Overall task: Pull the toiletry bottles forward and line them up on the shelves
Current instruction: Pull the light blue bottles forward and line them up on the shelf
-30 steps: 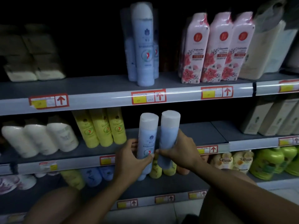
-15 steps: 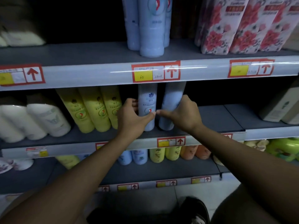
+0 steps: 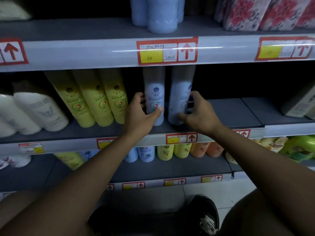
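1. The left hand [image 3: 140,114] grips the left blue bottle [image 3: 154,92] low on its body, thumb across the front near the label, fingers curled round its left side.
2. The right hand [image 3: 198,113] holds the right blue bottle [image 3: 182,92] near its base, thumb pointing left along the lower front, fingers curled round the right side.
3. Both blue bottles stand upright between the two hands on the middle shelf [image 3: 230,114], just beside each other with a narrow dark gap between them, close to the shelf's front edge. Their tops are hidden behind the upper shelf rail [image 3: 85,53].
4. Just left of the left hand stand three yellow bottles [image 3: 95,97] in a row, touching each other; further left are white bottles [image 3: 39,109].
5. Right of the right hand the middle shelf is bare board, then a pale box [image 3: 300,104] at the far edge of view.
6. Above the hands, a red-and-yellow price tag [image 3: 167,51] sits on the rail, with more blue bottles [image 3: 160,14] and pink floral packs [image 3: 265,12] on the shelf over it.
7. Below the hands, another price tag [image 3: 181,138] fronts the middle shelf, and small blue, yellow and orange bottles [image 3: 172,151] line the lower shelf.
8. Nearest the person, a black shoe [image 3: 204,217] rests on the floor.
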Tool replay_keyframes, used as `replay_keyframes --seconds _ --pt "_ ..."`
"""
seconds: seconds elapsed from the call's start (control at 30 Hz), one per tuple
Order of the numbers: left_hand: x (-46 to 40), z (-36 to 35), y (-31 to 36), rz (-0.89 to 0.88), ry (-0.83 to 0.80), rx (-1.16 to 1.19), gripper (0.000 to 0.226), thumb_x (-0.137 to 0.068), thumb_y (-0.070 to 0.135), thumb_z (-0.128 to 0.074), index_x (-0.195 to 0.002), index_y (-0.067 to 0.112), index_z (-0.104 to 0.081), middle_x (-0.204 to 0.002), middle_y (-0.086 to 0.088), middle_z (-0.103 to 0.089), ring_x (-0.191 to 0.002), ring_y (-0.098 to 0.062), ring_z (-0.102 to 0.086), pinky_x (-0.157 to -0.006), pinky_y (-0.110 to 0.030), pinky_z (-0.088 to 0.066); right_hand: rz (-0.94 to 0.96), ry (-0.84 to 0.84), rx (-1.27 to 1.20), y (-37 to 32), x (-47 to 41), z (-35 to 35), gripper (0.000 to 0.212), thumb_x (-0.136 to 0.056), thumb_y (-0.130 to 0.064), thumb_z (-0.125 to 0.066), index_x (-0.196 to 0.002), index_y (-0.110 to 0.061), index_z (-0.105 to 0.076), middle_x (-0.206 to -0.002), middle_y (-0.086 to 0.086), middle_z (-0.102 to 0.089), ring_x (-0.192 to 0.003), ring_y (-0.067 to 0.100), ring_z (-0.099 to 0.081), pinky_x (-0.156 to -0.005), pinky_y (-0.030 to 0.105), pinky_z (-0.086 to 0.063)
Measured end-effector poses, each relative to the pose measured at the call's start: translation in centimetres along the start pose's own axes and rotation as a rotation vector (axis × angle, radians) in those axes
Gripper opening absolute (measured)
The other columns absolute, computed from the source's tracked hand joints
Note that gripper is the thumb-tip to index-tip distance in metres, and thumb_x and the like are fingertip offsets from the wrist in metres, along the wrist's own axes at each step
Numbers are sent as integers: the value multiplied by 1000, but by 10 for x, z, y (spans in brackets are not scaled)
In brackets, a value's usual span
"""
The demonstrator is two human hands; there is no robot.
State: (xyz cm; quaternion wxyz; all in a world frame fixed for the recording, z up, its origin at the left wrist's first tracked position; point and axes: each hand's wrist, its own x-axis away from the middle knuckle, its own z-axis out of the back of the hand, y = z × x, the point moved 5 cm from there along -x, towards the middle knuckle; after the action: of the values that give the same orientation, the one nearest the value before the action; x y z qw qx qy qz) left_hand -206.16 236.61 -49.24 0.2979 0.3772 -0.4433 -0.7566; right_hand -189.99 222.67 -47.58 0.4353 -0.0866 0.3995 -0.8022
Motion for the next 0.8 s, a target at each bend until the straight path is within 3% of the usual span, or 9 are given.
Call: replay_keyframes --seconds 0.13,0.2,0.33,0.5,0.63,0.8 --pt "6 2 4 26 29 -20 54 -81 30 -86 -122 25 -51 -110 19 -64 -93 16 -62 -77 -11 -53 21 48 -20 2 4 3 56 -76 -25 -89 -118 -22 -52 -97 -19 -61 -81 -5 -62 -68 8 -48" --pt "9 3 5 31 38 -31 57 -78 29 -89 -119 28 -50 -107 21 -63 -89 19 -62 -73 -7 -52 4 67 -39 3 5 2 56 -75 -27 -90 -114 -25 -50 -95 -20 -60 -81 -8 -61 -65 5 -47" --pt "11 5 5 28 54 -64 52 -79 26 -89 -118 28 -55 -105 18 -64 -88 15 -61 -69 -4 -49 -1 90 -47 2 6 -1 60 -76 -29 -90 -122 -21 -52 -109 -10 -67 -93 6 -67 -74 14 -50" --pt "7 2 3 27 47 -60 52 -81 22 -88 -124 21 -59 -105 17 -63 -84 22 -58 -68 -1 -47 -17 105 -51 2 3 -3 56 -75 -31 -91 -112 -25 -50 -105 -10 -67 -92 6 -67 -67 8 -48" --pt "0 -3 2 39 25 -62 46 -83 20 -86 -118 23 -56 -99 26 -57 -81 24 -56 -66 1 -44 -28 132 -48 2 -5 -6 57 -72 -34 -92 -109 -25 -50 -104 -8 -68 -92 8 -68 -75 20 -54" --pt "-12 -10 -1 56 26 -67 40 -83 18 -85 -110 22 -55 -99 19 -61 -84 13 -58 -65 -1 -47 -41 142 -31 6 -21 -10 58 -70 -38 -93 -108 -22 -52 -110 -2 -69 -99 14 -69 -84 34 -60"
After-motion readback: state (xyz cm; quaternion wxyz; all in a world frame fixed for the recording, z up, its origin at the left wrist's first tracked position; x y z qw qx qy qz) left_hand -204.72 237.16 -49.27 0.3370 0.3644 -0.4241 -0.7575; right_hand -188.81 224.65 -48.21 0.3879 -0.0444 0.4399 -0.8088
